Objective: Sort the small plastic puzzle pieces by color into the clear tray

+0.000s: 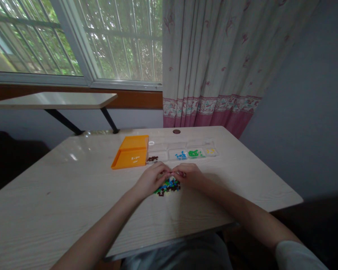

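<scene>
My left hand (152,179) and my right hand (190,175) meet fingertip to fingertip above a heap of small plastic pieces (169,187). Blue, green, dark brown and pale pieces are mixed in that heap. Both hands are closed in a pinch; whatever sits between the fingertips is too small and hidden to name. Just beyond them lies a clear divided tray (162,154). Its near compartments contain dark brown pieces (152,159), blue pieces (181,155), green pieces (195,153) and yellow pieces (210,151).
An orange case (133,142) lies open left of the tray, with a few white pieces (135,159) inside. The pale wooden table (81,198) has a round cable hole (176,131) at the back. A raised shelf (81,99) stands at the back left, below a window.
</scene>
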The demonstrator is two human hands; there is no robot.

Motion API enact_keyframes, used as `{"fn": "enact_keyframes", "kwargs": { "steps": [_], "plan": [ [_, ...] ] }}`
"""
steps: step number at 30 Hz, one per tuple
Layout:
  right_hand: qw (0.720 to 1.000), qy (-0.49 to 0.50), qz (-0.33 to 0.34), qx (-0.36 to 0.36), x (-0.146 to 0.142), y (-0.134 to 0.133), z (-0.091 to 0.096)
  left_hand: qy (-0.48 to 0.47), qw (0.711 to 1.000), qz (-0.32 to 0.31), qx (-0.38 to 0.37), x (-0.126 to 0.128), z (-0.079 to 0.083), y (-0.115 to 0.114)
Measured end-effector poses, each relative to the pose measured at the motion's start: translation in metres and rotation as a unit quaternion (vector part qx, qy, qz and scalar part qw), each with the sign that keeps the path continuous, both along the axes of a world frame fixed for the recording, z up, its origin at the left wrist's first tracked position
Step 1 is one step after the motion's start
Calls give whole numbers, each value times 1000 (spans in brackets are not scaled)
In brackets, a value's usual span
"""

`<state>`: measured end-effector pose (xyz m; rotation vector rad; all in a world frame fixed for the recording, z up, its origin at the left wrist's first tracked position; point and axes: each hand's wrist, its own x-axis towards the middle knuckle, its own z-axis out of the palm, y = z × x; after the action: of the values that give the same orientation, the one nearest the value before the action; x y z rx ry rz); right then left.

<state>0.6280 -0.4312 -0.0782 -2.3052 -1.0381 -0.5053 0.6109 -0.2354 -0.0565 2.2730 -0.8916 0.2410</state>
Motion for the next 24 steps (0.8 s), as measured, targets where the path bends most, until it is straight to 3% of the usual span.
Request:
{"fn": "enact_keyframes", "kwargs": {
  "steps": [8,13,19,24],
  "plan": [
    [1000,4,3,20,-1,0,2,16,998,24,-57,2,-3,-4],
    [999,43,26,-14,9,-10,4,6,994,64,-85,5,-3,-1],
    [985,130,82,-73,25,-28,1,-99,978,137,-119,3,5,11],
    [977,160,110,-85,24,-28,1,-165,966,154,-129,1,7,14]
  ]
}}
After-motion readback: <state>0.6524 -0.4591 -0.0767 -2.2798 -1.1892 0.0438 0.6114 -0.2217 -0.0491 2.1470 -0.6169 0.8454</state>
